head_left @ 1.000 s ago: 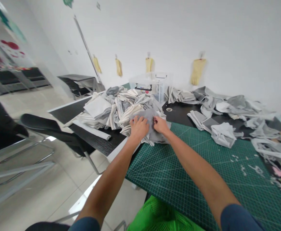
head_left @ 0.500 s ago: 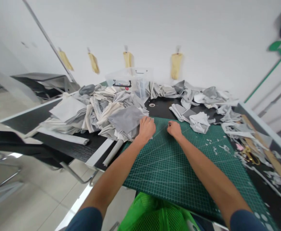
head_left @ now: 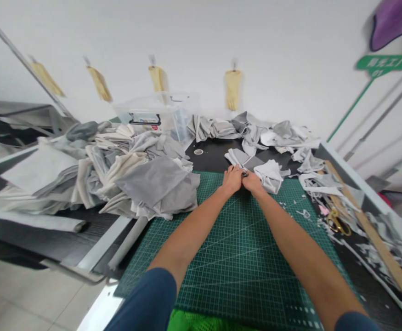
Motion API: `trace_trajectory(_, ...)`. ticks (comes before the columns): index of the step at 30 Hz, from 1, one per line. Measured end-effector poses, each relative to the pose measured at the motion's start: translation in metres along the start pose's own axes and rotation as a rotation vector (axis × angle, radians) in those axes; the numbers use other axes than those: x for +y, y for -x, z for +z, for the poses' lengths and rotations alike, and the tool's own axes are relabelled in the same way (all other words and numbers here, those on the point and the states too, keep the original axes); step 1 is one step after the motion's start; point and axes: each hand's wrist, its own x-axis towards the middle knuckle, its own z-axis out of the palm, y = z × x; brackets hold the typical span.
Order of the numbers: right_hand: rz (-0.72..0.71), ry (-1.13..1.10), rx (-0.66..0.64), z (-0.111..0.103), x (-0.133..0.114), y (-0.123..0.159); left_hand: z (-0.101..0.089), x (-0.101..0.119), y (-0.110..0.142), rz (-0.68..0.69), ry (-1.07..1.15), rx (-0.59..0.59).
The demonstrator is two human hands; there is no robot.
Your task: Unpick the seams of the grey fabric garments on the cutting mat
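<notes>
My left hand [head_left: 232,178] and my right hand [head_left: 253,181] meet at the far edge of the green cutting mat [head_left: 235,257]. Closed in my right hand is a small dark-handled tool [head_left: 244,174], probably scissors, mostly covered by the fingers. The fingers of my left hand are bent and pressed up against it; what they pinch is hidden. Just beyond both hands lies a folded grey and white cloth [head_left: 235,156], with a crumpled white cloth [head_left: 270,173] to the right.
A big heap of grey and cream cloth pieces [head_left: 152,184] covers the left side. Behind it stands a clear plastic bin [head_left: 173,117]. Gold-handled scissors [head_left: 336,223], scraps and a wooden strip [head_left: 376,239] lie at right. A tape roll [head_left: 198,151] sits near the back.
My left hand has let go of the grey cloth on the heap and moved right to join my right hand. The view has turned rightward.
</notes>
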Motion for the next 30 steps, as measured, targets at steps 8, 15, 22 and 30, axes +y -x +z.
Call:
trace_trajectory(8, 0.167, -0.182, -0.051, -0.009, 0.011, -0.022, 0.017, -0.004, -0.031, -0.084, -0.047, -0.059)
trace_trajectory(15, 0.173, -0.226, -0.009, -0.009, 0.013, -0.019, 0.011, -0.025, -0.013, -0.041, -0.096, -0.047)
trace_trajectory(22, -0.067, -0.152, 0.040, -0.007, 0.012, 0.007, -0.014, -0.037, 0.040, -0.020, -0.096, 0.041)
trace_trajectory(30, -0.282, -0.190, 0.110, -0.015, 0.008, 0.078, -0.059, -0.029, 0.089, -0.110, 0.477, 0.296)
